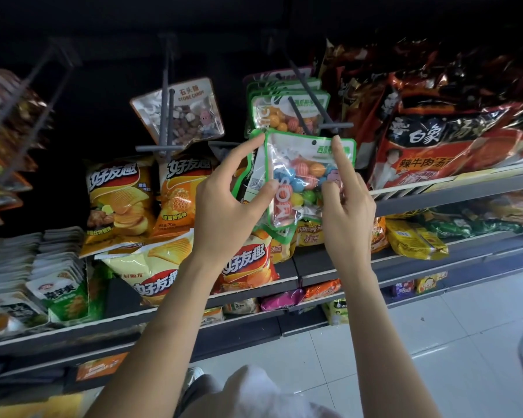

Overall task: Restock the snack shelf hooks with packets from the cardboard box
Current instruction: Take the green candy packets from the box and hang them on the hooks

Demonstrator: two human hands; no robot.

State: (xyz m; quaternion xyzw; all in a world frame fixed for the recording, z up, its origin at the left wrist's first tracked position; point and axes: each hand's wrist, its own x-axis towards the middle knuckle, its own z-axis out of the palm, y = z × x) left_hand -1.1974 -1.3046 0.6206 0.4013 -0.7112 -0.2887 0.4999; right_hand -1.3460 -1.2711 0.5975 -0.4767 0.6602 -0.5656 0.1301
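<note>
Both forearms are bare up to the lower edge of the frame; no sleeve, watch or bracelet is seen on them. The left hand (pixel 224 203) and the right hand (pixel 349 203) wear no rings and no gloves, and the nails are short and plain. At the bottom centre there is light grey-white clothing (pixel 254 396), a little blurred.

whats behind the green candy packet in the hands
Behind the green candy packet is a second green-edged packet, showing a white label. Its front is covered, as are the shelf goods further back.
</note>
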